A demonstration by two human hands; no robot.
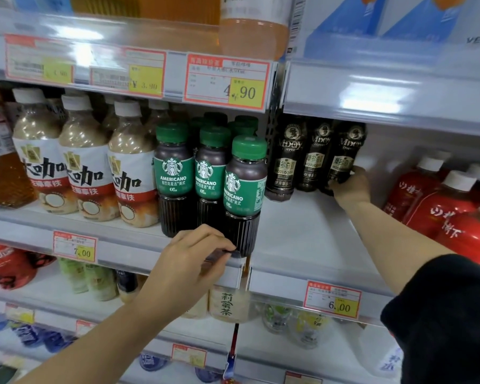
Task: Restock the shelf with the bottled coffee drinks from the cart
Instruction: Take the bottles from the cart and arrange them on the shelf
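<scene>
Right hand (349,185): wrapped round the bottom of the black coffee bottle (344,151), far back on the shelf (302,220), right end of a row of three.
Left hand (194,253): fingers curled at the shelf lip by the front Americano bottle (244,184); can't tell if it's gripping anything.
Tip: I'd slide it snug against its neighbour, label out, keep it upright.
Watch out: red bottles (441,195) close on the right, don't elbow them.

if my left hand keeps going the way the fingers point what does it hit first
Most likely the ribbed dark base of the front Americano bottle: the left hand points its fingers rightward at it along the shelf edge. They look almost touching, though depth is hard to judge.
</scene>
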